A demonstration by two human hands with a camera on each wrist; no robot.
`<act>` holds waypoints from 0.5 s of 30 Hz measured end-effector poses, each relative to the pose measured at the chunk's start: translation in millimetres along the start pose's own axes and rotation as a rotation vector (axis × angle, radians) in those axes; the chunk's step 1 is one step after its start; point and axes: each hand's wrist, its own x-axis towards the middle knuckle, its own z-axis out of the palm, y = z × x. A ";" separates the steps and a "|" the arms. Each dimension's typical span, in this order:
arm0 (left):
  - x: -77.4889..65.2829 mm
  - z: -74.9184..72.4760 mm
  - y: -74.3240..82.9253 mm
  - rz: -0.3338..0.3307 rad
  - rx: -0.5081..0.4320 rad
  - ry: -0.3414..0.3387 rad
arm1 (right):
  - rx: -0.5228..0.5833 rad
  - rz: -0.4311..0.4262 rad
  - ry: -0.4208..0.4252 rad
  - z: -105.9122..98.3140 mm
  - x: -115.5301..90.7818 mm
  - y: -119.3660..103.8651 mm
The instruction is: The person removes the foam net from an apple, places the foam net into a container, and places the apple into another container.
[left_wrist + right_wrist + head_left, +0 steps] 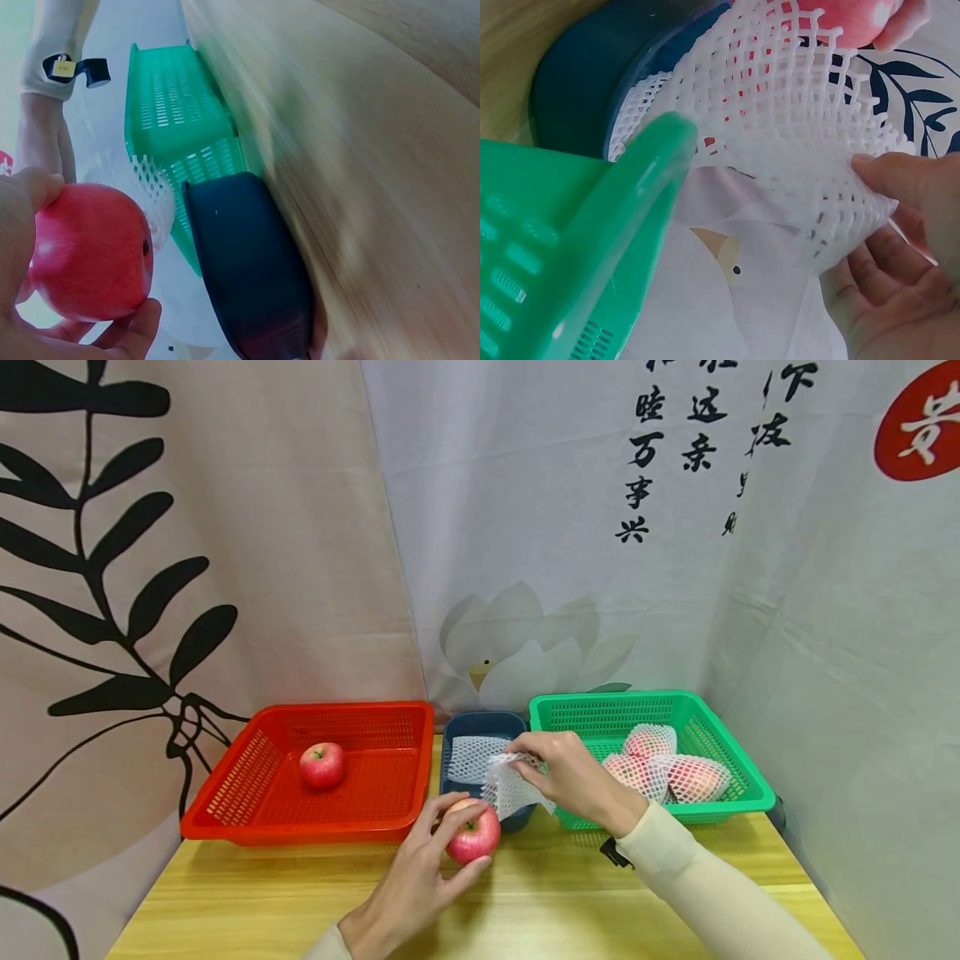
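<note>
My left hand (420,868) grips a red apple (476,832) above the front of the wooden table; in the left wrist view thumb and fingers wrap round the apple (94,251). Just right of it, my right hand (573,777) pinches a white foam net sleeve (510,787) by one end. The right wrist view shows the sleeve (780,127) spread between thumb and fingers, its wide edge toward the apple (851,19). Behind both hands stands a dark blue basket (483,720) with more white foam netting (474,758) inside.
At left a red basket (255,827) holds one bare apple (322,765). At right a green basket (720,814) holds several apples in foam nets (693,778). A printed curtain (525,527) hangs close behind the baskets. The wooden table (585,902) extends in front.
</note>
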 end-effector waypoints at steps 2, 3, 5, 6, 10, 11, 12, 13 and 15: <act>0.1 0.5 0.2 0.001 -0.005 0.004 | -0.004 0.002 0.000 0.0 2.0 0.6; 0.0 0.6 0.5 0.002 -0.006 0.005 | -0.008 0.003 0.001 0.6 2.8 1.3; 0.0 0.8 0.8 -0.002 -0.012 0.003 | -0.009 0.004 0.006 1.0 4.9 2.1; -0.1 0.7 1.0 -0.006 -0.013 0.001 | -0.009 0.004 0.010 1.2 5.8 2.5; -0.7 0.7 1.4 -0.015 -0.014 -0.003 | -0.006 -0.001 0.020 2.0 9.9 4.2; -0.8 0.7 1.5 -0.015 -0.013 -0.002 | -0.007 -0.002 0.020 2.4 11.1 4.7; -0.9 0.7 1.5 -0.013 -0.011 -0.001 | -0.009 -0.003 0.019 2.7 12.2 5.4; -1.0 0.7 1.5 -0.010 -0.009 0.002 | -0.009 -0.005 0.018 3.0 13.5 6.1; -1.1 0.7 1.6 -0.003 -0.004 0.007 | -0.013 -0.002 0.016 3.4 16.4 7.1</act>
